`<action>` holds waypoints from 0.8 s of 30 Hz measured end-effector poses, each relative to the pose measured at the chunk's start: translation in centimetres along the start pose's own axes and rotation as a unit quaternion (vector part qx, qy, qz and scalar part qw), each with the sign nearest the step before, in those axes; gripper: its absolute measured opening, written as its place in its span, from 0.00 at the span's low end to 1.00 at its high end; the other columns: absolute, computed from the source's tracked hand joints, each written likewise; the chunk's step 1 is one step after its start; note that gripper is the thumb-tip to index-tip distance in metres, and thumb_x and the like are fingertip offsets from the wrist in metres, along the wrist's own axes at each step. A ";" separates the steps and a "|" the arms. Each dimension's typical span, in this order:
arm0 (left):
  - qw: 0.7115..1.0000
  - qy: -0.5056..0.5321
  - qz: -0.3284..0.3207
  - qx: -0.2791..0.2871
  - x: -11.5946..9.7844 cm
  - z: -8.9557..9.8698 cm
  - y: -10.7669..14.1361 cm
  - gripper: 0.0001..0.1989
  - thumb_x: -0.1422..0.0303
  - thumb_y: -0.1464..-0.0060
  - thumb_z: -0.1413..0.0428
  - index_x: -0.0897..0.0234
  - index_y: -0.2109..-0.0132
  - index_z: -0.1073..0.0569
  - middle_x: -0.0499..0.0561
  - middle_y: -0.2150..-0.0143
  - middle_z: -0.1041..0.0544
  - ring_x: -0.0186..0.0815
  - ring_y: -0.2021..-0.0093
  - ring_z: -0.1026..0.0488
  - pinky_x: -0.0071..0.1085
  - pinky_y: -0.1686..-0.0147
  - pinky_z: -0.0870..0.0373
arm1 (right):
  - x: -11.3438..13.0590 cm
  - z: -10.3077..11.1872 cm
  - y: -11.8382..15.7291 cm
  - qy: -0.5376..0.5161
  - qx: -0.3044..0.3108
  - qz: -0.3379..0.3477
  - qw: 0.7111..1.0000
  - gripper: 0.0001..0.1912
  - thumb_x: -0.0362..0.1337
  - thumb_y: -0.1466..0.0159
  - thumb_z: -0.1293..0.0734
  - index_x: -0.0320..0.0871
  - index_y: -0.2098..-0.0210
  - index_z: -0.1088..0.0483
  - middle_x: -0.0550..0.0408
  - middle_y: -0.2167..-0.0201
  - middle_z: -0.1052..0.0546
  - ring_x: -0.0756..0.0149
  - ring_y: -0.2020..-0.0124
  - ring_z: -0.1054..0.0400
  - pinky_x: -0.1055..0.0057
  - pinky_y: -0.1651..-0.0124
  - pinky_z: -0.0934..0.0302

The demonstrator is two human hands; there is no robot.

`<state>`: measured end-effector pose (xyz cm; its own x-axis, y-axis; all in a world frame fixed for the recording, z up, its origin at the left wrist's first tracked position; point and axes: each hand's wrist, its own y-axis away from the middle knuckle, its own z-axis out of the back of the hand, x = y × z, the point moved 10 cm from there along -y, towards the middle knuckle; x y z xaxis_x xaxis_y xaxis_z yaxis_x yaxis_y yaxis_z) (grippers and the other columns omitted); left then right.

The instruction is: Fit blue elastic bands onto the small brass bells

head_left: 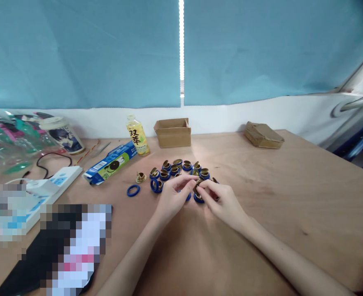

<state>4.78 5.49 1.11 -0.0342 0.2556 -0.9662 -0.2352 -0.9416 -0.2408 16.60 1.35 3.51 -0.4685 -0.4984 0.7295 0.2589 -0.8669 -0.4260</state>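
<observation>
Cardboard box (173, 137): open-topped, standing near the wall; its front side hides the inside.
Bottle (138, 137): upright beside the box, wrapped in a yellow label.
Blue carton (110, 163): lying on the table (292, 197), one end just beside the bottle.
Printed cup (64, 137): at the left, near clear plastic bottles (17, 144).
Left hand (175, 194): reaching in from below, thumb and forefinger pinched together at the brass piece (198, 186).
Right hand (221, 196): angled in opposite, fingertips closed on the same piece.
Held piece: between both hands, mostly covered, so its exact shape is hard to tell.
Brass fittings with blue rings (164, 174): clustered around and behind the hands.
Loose blue ring (133, 190): flat, left of the cluster.
</observation>
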 end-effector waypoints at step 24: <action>0.999 -0.007 0.016 0.039 -1.6 -1.3 0.5 0.12 0.65 0.42 0.46 0.64 0.55 0.23 0.54 0.55 0.20 0.39 0.56 0.23 0.33 0.56 0.27 | 0.7 0.3 0.3 -0.015 -0.026 0.028 0.999 0.15 0.34 0.29 0.46 0.45 0.74 0.45 0.58 0.75 0.37 0.69 0.74 0.43 0.71 0.69 0.47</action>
<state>6.02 4.31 2.41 -0.0557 0.2297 -0.9717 -0.3096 -0.9292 -0.2019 16.64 0.75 4.02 -0.4290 -0.5468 0.7190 0.2401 -0.8364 -0.4928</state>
